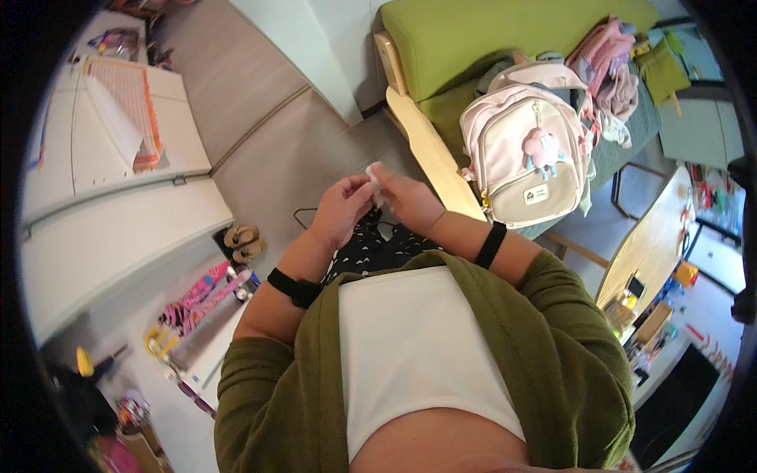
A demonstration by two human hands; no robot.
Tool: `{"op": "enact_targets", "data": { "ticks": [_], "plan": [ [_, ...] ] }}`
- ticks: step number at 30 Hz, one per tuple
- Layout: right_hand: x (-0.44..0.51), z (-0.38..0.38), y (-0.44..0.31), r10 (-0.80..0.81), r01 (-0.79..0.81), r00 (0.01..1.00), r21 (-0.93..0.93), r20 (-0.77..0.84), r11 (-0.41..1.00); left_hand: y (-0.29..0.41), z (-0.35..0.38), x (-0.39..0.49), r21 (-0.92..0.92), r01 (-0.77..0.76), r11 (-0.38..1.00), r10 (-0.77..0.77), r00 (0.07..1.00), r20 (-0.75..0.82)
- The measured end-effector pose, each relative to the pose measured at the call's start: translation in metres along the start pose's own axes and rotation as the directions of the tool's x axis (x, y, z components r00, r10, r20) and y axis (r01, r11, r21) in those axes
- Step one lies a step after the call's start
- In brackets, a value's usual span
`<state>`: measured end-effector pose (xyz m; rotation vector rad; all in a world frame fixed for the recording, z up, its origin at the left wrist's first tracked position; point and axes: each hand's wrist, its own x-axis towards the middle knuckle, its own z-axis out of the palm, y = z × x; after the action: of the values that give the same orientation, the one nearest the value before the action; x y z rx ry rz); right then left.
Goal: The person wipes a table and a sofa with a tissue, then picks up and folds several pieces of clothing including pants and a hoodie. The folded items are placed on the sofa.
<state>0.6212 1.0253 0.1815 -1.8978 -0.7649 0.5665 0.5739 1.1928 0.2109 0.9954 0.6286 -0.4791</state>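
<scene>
My left hand (345, 208) and my right hand (412, 200) meet in front of my body. Between them is a small white item (374, 175), soft-looking like cloth or tissue, pinched by the fingers of both. Blur on the right hand hides its exact shape. Below the hands lies black fabric (361, 251) with small white marks; whether I wear it cannot be told. A thin dark wire-like loop (303, 216) juts out to the left of the fabric.
Right of my hands, a pale pink backpack (502, 142) with a plush charm (541, 148) rests on a green sofa (461, 35) with a wooden armrest (437, 165). Clothes (609, 65) are heaped behind it. Tan slippers (242, 239) sit by the white cabinet (130, 230) at left.
</scene>
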Motion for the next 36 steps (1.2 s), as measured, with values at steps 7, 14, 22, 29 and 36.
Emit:
{"op": "enact_targets", "data": {
  "ticks": [7, 14, 22, 29, 36],
  "plan": [
    [0.099, -0.012, 0.117, 0.167, -0.445, 0.866, -0.576, -0.471, 0.685, 0.006, -0.123, -0.007, 0.348, 0.152, 0.925, -0.092, 0.979, -0.182],
    [0.172, 0.019, 0.180, 0.146, -0.568, 0.800, -0.654, -0.582, 0.500, 0.005, -0.213, -0.054, 0.221, 0.316, 0.923, -0.183, 0.862, -0.472],
    [0.130, 0.033, 0.182, 0.322, -0.488, 0.864, -0.804, -0.388, 0.341, 0.021, -0.214, -0.009, 0.356, 0.391, 0.849, -0.284, 0.905, -0.316],
    [-0.093, 0.069, 0.158, 0.419, -0.834, 0.516, -0.328, -0.747, 0.443, 0.029, -0.191, 0.029, 0.461, 0.386, 0.799, -0.313, 0.922, -0.230],
    [-0.103, 0.078, 0.170, 0.564, -0.954, -0.200, 0.290, -0.801, 0.074, 0.023, -0.173, 0.036, 0.530, 0.431, 0.730, -0.365, 0.902, -0.231]
  ]
}}
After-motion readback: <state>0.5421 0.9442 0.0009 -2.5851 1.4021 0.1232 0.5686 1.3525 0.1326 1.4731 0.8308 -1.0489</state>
